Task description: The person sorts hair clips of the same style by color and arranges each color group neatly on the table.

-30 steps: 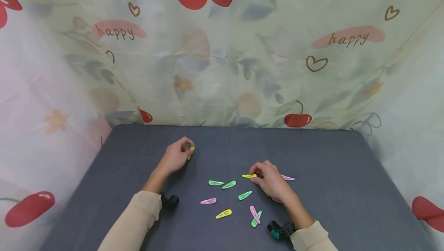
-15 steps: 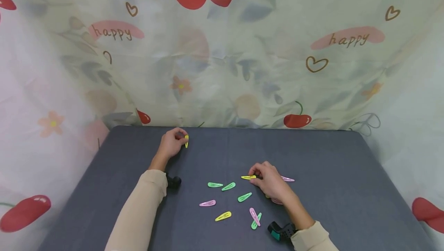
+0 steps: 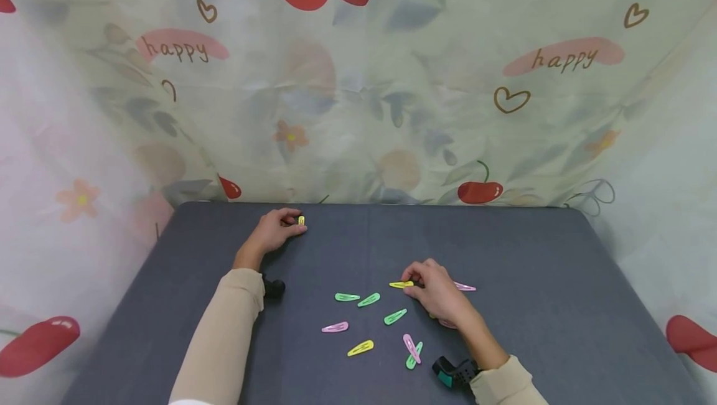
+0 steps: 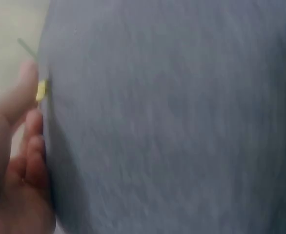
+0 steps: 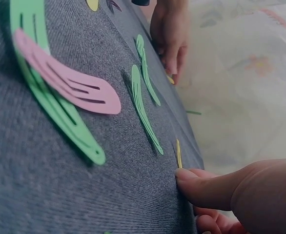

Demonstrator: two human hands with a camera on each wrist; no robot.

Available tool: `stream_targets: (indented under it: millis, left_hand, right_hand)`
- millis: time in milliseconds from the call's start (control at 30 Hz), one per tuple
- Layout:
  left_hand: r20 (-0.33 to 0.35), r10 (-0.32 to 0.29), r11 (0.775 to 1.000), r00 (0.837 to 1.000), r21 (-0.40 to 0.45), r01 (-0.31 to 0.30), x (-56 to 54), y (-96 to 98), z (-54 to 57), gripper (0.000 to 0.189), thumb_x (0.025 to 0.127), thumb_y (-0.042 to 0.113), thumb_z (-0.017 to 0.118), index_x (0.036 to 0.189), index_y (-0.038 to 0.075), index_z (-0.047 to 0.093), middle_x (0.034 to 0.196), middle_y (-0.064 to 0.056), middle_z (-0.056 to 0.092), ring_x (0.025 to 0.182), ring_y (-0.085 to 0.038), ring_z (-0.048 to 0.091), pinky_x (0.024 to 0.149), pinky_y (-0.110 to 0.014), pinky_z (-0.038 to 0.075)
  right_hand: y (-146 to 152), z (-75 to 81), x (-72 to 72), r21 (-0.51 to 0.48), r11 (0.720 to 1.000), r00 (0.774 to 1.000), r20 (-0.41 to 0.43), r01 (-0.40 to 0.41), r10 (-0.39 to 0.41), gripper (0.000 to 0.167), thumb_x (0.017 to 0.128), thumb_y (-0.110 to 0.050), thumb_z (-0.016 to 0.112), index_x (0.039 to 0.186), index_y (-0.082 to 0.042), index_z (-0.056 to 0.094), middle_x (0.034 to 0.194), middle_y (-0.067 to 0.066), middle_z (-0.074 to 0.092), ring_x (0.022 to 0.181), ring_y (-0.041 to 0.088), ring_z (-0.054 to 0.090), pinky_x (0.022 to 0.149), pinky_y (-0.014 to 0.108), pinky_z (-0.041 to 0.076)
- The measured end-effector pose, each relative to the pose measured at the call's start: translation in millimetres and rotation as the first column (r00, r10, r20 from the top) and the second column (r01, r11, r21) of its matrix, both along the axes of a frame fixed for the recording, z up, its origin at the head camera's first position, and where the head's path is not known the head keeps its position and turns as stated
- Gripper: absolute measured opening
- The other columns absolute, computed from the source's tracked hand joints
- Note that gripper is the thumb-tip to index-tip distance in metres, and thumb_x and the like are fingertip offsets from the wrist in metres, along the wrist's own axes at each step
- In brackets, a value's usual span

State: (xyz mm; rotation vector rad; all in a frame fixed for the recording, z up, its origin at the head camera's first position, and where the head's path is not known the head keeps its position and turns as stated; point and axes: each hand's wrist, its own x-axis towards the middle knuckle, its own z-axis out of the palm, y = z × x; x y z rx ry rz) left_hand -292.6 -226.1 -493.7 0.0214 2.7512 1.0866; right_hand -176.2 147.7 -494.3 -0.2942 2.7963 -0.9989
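Near the table's far left edge, my left hand point(image 3: 274, 229) holds a yellow snap hair clip point(image 3: 301, 221) between thumb and fingertips. The left wrist view shows only a small part of this yellow clip point(image 4: 41, 90) beside the thumb. Right of centre, my right hand point(image 3: 437, 290) pinches another yellow hair clip point(image 3: 399, 284) by one end, low over the table; its thumb point(image 5: 206, 187) covers that end in the right wrist view. A pink clip point(image 3: 466, 287) shows just beyond the right hand, and further clips are partly hidden under its wrist.
Several loose clips lie between the arms: green clips point(image 3: 347, 297), a pink clip point(image 3: 335, 327) and a yellow clip point(image 3: 360, 348). Nearer the front, a pink clip point(image 3: 409, 345) lies across a green clip point(image 3: 411, 363). A patterned curtain point(image 3: 358, 112) hangs behind the dark table point(image 3: 532, 268).
My left hand has moved away toward the table's far edge with its yellow clip, which now looks shorter between the fingers. The right hand stays in place, still pinching its clip.
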Motion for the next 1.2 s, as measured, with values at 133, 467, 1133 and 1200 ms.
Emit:
stream_targets:
  millis: [133, 467, 1133, 1200]
  left_hand:
    - [0.028, -0.048, 0.998, 0.998, -0.030, 0.049, -0.6, -6.6, 2.0, 0.061, 0.094, 0.034, 0.075, 0.149, 0.018, 0.054, 0.139, -0.014, 0.058, 0.124, -0.033, 0.053, 0.108, -0.052, 0.043]
    - [0.032, -0.054, 0.996, 0.998, -0.075, 0.056, -2.0, -7.8, 5.8, 0.061, 0.093, 0.034, 0.076, 0.149, 0.022, 0.055, 0.139, -0.015, 0.058, 0.126, -0.034, 0.053, 0.109, -0.053, 0.042]
    - [0.069, -0.026, 0.998, 0.997, -0.057, 0.030, -1.7, -4.7, 4.1, 0.061, 0.092, 0.035, 0.077, 0.148, 0.024, 0.056, 0.143, -0.012, 0.057, 0.130, -0.033, 0.053, 0.111, -0.053, 0.042]
    - [0.065, -0.024, 0.998, 0.998, -0.053, 0.027, -1.6, -3.5, 3.5, 0.060, 0.092, 0.035, 0.077, 0.148, 0.024, 0.056, 0.144, -0.012, 0.057, 0.130, -0.033, 0.053, 0.111, -0.053, 0.041]
  right_hand:
    - [-1.9, 1.4, -0.3, -0.005, 1.000, 1.000, -0.003, 0.005, -0.005, 0.014, 0.090, -0.010, 0.078, 0.095, -0.020, 0.070, 0.094, 0.002, 0.055, 0.088, 0.016, 0.046, 0.079, 0.031, 0.038]
    - [-6.5, 3.5, -0.3, 0.020, 0.999, 0.999, 0.018, 0.027, -0.027, 0.011, 0.090, -0.010, 0.078, 0.095, -0.017, 0.071, 0.097, 0.003, 0.056, 0.091, 0.017, 0.049, 0.080, 0.032, 0.041]
    - [3.7, 14.7, -3.1, -0.056, 0.997, 0.999, -0.022, 0.044, -0.045, 0.008, 0.093, -0.014, 0.075, 0.089, -0.013, 0.068, 0.080, -0.001, 0.068, 0.068, 0.009, 0.056, 0.062, 0.024, 0.045]
    - [7.3, 17.8, -4.7, -0.068, 0.997, 0.999, -0.040, 0.028, -0.031, 0.005, 0.092, -0.013, 0.075, 0.090, -0.012, 0.070, 0.081, -0.001, 0.069, 0.069, 0.009, 0.057, 0.063, 0.024, 0.046]
